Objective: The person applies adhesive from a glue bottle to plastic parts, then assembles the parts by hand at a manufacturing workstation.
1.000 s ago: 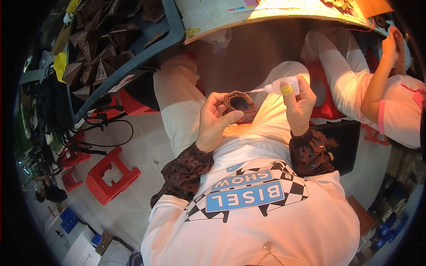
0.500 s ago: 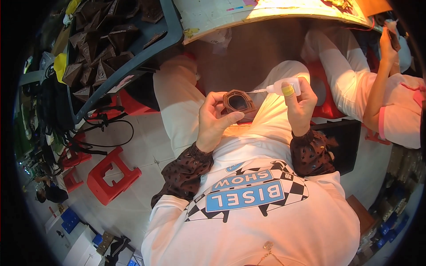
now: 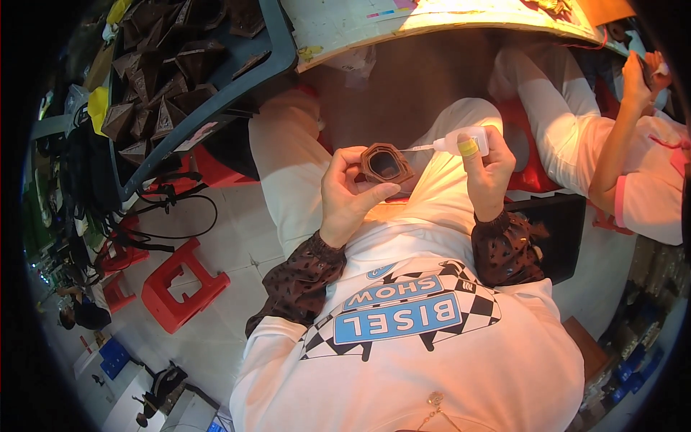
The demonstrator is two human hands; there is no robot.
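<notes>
Above my lap, my left hand [image 3: 350, 193] grips a brown, many-sided hollow piece [image 3: 386, 164] between thumb and fingers, its dark opening facing up. My right hand [image 3: 489, 169] is closed around a small white squeeze bottle [image 3: 461, 141] with a long thin nozzle, held on its side. The nozzle points left and its tip is at the right edge of the brown piece; whether it touches cannot be made out. Yellow tape is wrapped around my right thumb.
A dark tray [image 3: 277, 65] at upper left holds several brown angular pieces [image 3: 169, 79]. A lit worktable [image 3: 432, 18] curves across the top. Red stools [image 3: 183, 284] stand at left. At right another person [image 3: 640, 158] sits with hands raised.
The brown piece has tilted slightly in my left hand. My right hand and the bottle stay almost still. The other person's hands have shifted and come together.
</notes>
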